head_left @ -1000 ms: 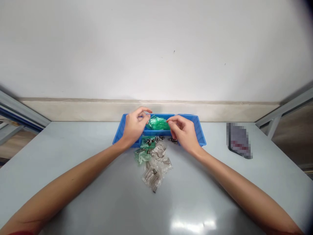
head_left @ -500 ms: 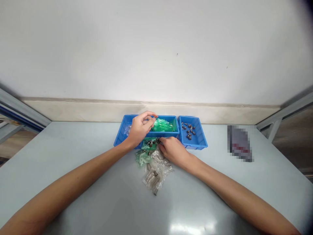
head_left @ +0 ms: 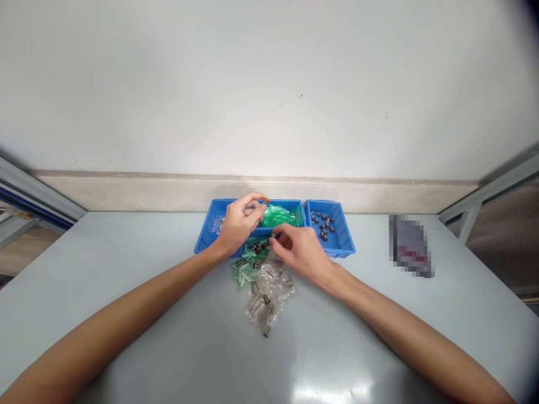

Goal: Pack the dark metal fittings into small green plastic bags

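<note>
Over the left and middle blue bins, my left hand is closed, thumb near the fingertips; whatever it pinches is too small to name. My right hand pinches something small and dark just in front of the middle bin. Green plastic bags lie in that bin. Below the hands, dark metal pieces rest on a green bag. Clear bags with metal parts and a pale green bag lie nearer on the table.
The right blue bin holds several dark knob-like pieces. The left blue bin has a clear bag in it. A pixelated dark item lies at the right. Behind the table stands a wall.
My right hand has lifted slightly from the dark metal pieces, and its thumb and fingers now show in a pinch. My left hand has stayed nearly in place.
</note>
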A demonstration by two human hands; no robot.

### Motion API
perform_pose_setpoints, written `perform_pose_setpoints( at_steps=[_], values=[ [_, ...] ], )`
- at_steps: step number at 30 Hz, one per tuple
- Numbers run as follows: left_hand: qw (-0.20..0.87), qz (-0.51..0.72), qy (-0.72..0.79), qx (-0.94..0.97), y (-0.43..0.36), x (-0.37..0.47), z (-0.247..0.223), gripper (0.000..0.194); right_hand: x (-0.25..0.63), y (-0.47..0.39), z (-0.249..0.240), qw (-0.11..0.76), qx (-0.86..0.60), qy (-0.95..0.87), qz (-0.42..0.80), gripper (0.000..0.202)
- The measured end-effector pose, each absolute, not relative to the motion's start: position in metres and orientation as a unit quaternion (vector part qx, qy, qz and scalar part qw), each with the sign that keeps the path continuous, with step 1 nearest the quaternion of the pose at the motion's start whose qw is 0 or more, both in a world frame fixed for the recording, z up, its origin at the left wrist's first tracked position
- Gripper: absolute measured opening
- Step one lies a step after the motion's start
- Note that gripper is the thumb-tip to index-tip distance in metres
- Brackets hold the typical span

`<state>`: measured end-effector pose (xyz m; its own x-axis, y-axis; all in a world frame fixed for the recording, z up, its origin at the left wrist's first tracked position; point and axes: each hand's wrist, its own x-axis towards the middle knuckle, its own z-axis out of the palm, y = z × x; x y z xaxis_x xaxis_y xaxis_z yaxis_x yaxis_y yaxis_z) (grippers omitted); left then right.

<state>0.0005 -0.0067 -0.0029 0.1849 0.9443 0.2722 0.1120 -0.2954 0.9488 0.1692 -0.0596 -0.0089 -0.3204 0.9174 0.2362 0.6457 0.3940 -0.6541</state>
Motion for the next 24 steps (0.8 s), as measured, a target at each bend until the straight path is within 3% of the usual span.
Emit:
perform_pose_setpoints(
  at_steps=[3,8,24],
  values=[
    [0.425,0.484,0.416,0.642,-0.007,0.000,-0.002,0.016,0.180,-0.051,0.001,0.436,-0.453,-0.675,0.385,0.015],
    [0.425,0.473,0.419,0.649,-0.007,0.000,-0.003,0.016,0.191,-0.035,-0.004,0.520,-0.396,-0.553,0.516,0.027],
    [0.432,0.455,0.422,0.654,-0.006,0.001,-0.005,0.018,0.191,-0.030,-0.016,0.485,-0.410,-0.594,0.494,0.025]
  ],
)
